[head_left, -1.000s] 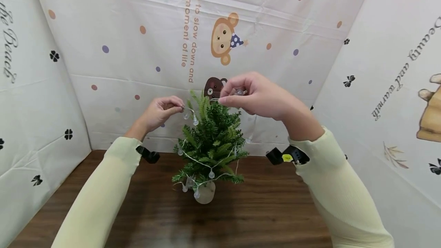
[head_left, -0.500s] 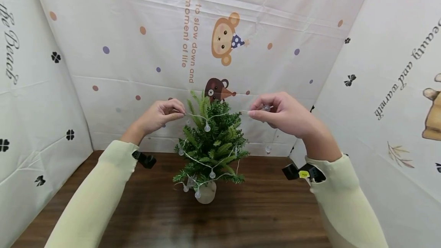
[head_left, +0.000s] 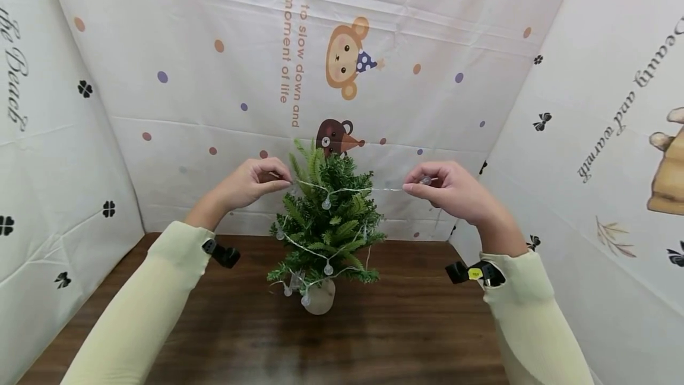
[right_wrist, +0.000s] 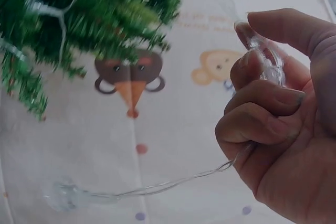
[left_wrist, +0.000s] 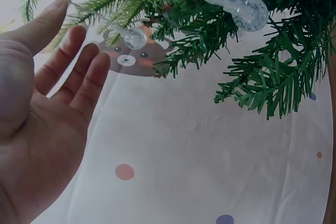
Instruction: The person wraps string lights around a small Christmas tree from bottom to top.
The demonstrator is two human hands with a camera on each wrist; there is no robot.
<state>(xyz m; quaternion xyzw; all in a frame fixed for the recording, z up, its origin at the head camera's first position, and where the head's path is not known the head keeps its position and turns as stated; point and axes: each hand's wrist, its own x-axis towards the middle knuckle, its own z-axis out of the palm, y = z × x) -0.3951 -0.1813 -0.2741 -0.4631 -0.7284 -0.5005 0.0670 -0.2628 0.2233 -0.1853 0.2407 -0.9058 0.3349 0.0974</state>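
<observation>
A small artificial Christmas tree (head_left: 331, 224) stands upright on its pale round base (head_left: 319, 298). A string of lights with clear round bulbs winds about its lower branches, one bulb (head_left: 328, 268) hanging at the front. Left of the treetop, my left hand (head_left: 251, 184) pinches the light string (head_left: 369, 189) between thumb and forefinger. On the other side my right hand (head_left: 449, 190) pinches the same string, which runs nearly straight across the upper branches. Curled right fingers also hold a bulb (right_wrist: 272, 72), and more wire with a bulb (right_wrist: 65, 195) trails below that hand.
The tree stands on a dark wooden table (head_left: 406, 325). Behind it hangs a white printed cloth (head_left: 214, 88) with cartoon animals, and patterned cloths (head_left: 69, 153) close in both sides. A black wrist camera (head_left: 227, 256) sits on the left sleeve.
My right hand has moved from above the treetop to the right and down, drawing the string across the tree's front. My left hand has shifted slightly right and down, still pinching it.
</observation>
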